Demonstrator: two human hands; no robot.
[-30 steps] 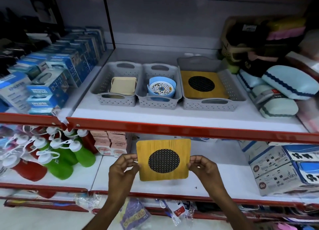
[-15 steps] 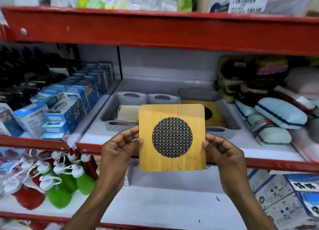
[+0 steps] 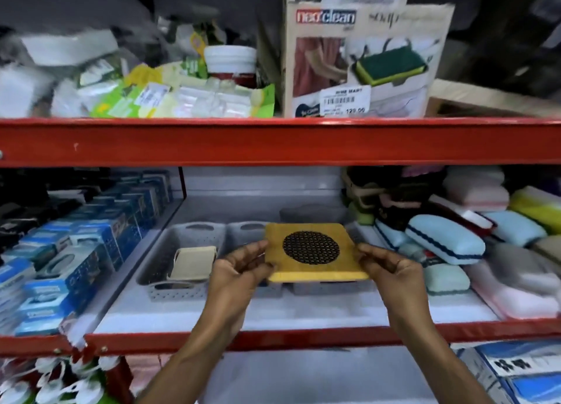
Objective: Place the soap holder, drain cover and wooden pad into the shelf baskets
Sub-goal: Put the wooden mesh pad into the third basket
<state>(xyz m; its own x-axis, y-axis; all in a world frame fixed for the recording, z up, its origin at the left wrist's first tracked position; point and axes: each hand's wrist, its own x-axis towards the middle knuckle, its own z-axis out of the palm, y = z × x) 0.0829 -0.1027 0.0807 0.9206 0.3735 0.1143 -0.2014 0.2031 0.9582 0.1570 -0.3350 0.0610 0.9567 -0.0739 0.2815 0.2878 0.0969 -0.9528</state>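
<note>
I hold a square wooden pad [image 3: 315, 270] with a round black mesh centre, tilted nearly flat, over the grey baskets on the middle shelf. My left hand [image 3: 239, 270] grips its left edge and my right hand [image 3: 391, 273] grips its right edge. The left grey basket [image 3: 182, 233] holds a beige soap holder [image 3: 194, 262]. The middle basket [image 3: 246, 230] and the right basket [image 3: 306, 212] are mostly hidden behind the pad, so their contents are out of sight.
Blue product boxes [image 3: 76, 252] fill the shelf's left side. Pastel sponges and cases [image 3: 455, 242] crowd the right. A red shelf beam [image 3: 273, 142] runs overhead, with a neoclean box [image 3: 361, 57] and packets above it. The red front lip [image 3: 303, 337] lies below my wrists.
The pad has gone up from the lower shelf level and forward over the baskets, tipping from upright to nearly flat. My view has lifted, showing the upper shelf.
</note>
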